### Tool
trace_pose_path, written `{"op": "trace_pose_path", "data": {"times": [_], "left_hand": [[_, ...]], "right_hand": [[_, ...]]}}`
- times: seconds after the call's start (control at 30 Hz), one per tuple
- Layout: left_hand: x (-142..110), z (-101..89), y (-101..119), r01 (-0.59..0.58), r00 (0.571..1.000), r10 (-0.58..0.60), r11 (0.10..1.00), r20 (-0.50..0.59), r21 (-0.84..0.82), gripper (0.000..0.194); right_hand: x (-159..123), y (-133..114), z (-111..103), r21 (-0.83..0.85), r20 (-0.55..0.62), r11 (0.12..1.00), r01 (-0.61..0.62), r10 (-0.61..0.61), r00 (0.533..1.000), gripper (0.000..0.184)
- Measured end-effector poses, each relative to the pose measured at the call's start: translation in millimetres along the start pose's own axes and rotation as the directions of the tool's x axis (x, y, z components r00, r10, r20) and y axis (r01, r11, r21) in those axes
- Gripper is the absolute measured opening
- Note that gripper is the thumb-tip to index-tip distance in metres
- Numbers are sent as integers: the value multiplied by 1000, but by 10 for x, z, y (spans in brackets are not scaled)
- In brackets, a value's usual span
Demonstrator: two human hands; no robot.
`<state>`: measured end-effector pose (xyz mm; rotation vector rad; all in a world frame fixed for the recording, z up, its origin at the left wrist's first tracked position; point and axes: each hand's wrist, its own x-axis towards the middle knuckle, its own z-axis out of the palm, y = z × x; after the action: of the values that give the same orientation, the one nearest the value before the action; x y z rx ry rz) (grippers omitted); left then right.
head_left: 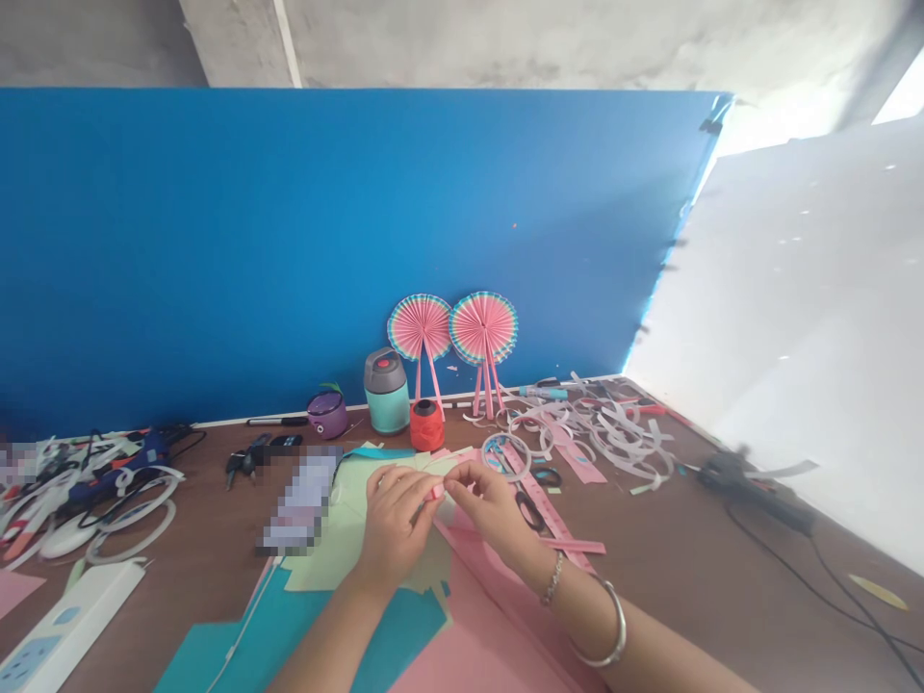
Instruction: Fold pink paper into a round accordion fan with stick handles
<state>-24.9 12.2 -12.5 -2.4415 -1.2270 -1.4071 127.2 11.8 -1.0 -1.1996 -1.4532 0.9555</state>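
Observation:
A small pink folded paper piece [434, 492] sits between my two hands, above sheets of coloured paper. My left hand [398, 510] is closed around it, fingers curled over the top. From the other side, the thumb and forefinger of my right hand [487, 505] pinch at its end. Beneath my hands lie pale green paper [339, 539], pink paper [476, 635] and teal paper [390, 635]. Black-handled scissors [530, 512] and a pink ruler [552, 515] rest just right of my right hand.
Two pink pleated paper fans [421, 327] lean on the blue partition [289, 241]. Before them stand a teal container [388, 395] and a red jar [427, 426]. Curled paper strips [613, 433] pile at right; a phone [303, 500] and power strip [64, 630] lie left, a glue gun [751, 491] far right.

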Motion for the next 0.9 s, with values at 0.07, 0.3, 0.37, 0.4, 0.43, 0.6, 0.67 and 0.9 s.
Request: {"op": "trace_pose_path", "data": {"times": [0.07, 0.3, 0.37, 0.4, 0.43, 0.6, 0.67, 0.9], "left_hand": [[3, -3, -1, -6, 1000, 6, 1000, -4, 2, 15], [23, -22, -4, -2, 1000, 2, 1000, 2, 30, 16], [22, -23, -6, -13, 1000, 12, 999, 9, 38, 17], [21, -23, -7, -19, 1000, 19, 999, 12, 40, 17], [21, -23, -8, -24, 1000, 24, 999, 14, 42, 18], [32, -24, 4, -50, 999, 49, 998, 24, 48, 20], [37, -23, 9, -51, 998, 49, 997, 36, 52, 20], [14, 1, -8, -46, 996, 41, 996, 77, 71, 21]], "right_hand": [[0, 8, -5, 3, 1, 1000, 8, -8, 1000, 16], [5, 5, -25, -42, 45, 999, -7, 9, 999, 15], [6, -13, -31, -74, 39, 997, -11, 14, 999, 15], [6, -20, -34, -89, 33, 996, -9, 12, 999, 14], [6, -27, -36, -104, 28, 995, -4, 6, 1000, 14], [6, -33, -45, -143, 30, 990, 12, -8, 1000, 14], [8, -36, -50, -142, 40, 990, 11, -6, 999, 14], [12, -53, -63, -180, 61, 984, 11, 0, 998, 13]]}}
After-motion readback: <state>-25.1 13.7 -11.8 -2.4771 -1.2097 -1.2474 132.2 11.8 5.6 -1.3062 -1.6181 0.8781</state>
